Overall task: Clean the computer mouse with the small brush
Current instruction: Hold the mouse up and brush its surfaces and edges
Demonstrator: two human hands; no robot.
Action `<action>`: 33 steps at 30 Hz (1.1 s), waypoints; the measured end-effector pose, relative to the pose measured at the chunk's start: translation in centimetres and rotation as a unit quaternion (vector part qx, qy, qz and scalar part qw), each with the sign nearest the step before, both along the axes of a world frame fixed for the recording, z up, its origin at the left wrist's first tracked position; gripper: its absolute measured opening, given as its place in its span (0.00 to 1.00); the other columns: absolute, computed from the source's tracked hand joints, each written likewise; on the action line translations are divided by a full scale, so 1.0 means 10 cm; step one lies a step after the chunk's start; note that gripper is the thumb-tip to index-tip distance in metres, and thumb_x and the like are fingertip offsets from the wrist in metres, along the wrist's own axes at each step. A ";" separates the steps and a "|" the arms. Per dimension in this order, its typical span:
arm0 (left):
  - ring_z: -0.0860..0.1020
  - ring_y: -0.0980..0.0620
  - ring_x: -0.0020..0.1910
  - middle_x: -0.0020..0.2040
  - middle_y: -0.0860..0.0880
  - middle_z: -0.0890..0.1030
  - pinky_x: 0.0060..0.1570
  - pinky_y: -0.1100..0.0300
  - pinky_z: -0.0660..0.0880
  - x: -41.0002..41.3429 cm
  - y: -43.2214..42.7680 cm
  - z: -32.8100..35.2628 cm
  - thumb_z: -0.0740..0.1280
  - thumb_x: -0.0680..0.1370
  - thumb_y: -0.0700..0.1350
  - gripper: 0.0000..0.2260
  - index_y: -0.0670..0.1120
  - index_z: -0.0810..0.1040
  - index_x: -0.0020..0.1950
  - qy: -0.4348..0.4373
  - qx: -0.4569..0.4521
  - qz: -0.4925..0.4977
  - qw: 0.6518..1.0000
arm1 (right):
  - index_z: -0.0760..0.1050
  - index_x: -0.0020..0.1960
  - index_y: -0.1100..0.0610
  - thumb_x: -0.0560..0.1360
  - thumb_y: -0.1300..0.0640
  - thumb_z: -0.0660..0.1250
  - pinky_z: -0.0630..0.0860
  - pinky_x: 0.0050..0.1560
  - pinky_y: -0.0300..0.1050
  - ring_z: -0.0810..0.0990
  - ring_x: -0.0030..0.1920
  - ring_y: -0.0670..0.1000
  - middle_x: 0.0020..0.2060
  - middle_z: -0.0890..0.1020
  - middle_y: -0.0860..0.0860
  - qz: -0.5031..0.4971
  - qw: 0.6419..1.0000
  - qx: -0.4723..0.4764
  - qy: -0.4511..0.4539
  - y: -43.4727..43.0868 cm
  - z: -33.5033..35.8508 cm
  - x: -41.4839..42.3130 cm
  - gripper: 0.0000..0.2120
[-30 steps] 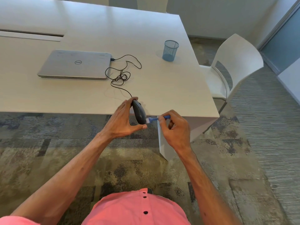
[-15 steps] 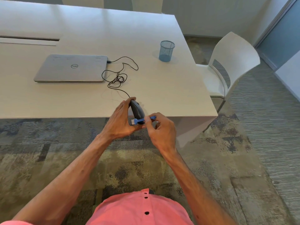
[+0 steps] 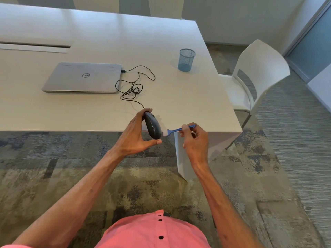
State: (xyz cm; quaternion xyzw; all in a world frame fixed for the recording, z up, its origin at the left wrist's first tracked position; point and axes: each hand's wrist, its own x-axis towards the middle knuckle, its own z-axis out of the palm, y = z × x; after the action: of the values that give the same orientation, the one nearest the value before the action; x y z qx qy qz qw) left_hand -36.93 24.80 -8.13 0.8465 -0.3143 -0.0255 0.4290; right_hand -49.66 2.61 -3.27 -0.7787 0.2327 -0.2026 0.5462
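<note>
The white table [image 3: 89, 29] carries a closed silver laptop [image 3: 82, 77] toward its left part, a tangled black cable [image 3: 132, 88] beside it, and a blue mesh cup [image 3: 186, 59] near the right edge.

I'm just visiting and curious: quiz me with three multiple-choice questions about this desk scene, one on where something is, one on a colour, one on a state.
1. Where is the mesh cup?
A. on the table, right of the laptop
B. on the chair
C. on the floor

2. What colour is the brush?
A. red
B. blue
C. yellow

3. How is the laptop?
A. open
B. closed
C. standing on edge

Answers:
1 A, it stands on the table near the right edge.
2 B, its handle in the right hand is blue.
3 B, its lid lies flat.
</note>
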 end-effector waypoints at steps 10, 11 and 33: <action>0.73 0.57 0.83 0.86 0.61 0.70 0.84 0.38 0.70 -0.01 -0.16 0.10 0.85 0.70 0.70 0.60 0.56 0.53 0.90 0.013 -0.032 0.007 0.999 | 0.82 0.55 0.57 0.88 0.53 0.66 0.78 0.69 0.60 0.85 0.69 0.60 0.63 0.89 0.56 0.152 0.923 0.353 0.011 -0.18 0.16 0.36 0.09; 0.73 0.56 0.83 0.86 0.61 0.69 0.84 0.38 0.70 -0.01 -0.18 0.11 0.85 0.70 0.70 0.60 0.55 0.52 0.90 0.010 -0.032 0.005 0.999 | 0.80 0.55 0.56 0.87 0.54 0.67 0.75 0.73 0.60 0.83 0.72 0.60 0.66 0.87 0.57 0.164 0.901 0.400 0.022 -0.20 0.17 0.41 0.07; 0.71 0.49 0.85 0.87 0.50 0.69 0.84 0.41 0.69 0.38 -0.53 0.26 0.84 0.69 0.68 0.63 0.52 0.51 0.92 0.025 0.002 0.032 0.999 | 0.90 0.48 0.53 0.81 0.52 0.77 0.85 0.59 0.53 0.84 0.58 0.56 0.56 0.87 0.56 0.203 0.840 0.492 0.104 -0.40 0.10 1.27 0.06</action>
State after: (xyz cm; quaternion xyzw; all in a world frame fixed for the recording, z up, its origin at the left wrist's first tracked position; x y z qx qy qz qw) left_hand -33.12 19.51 -5.50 0.8559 -0.2764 -0.0331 0.4358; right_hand -36.97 -1.36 -2.29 -0.4535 0.1935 0.1365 0.8592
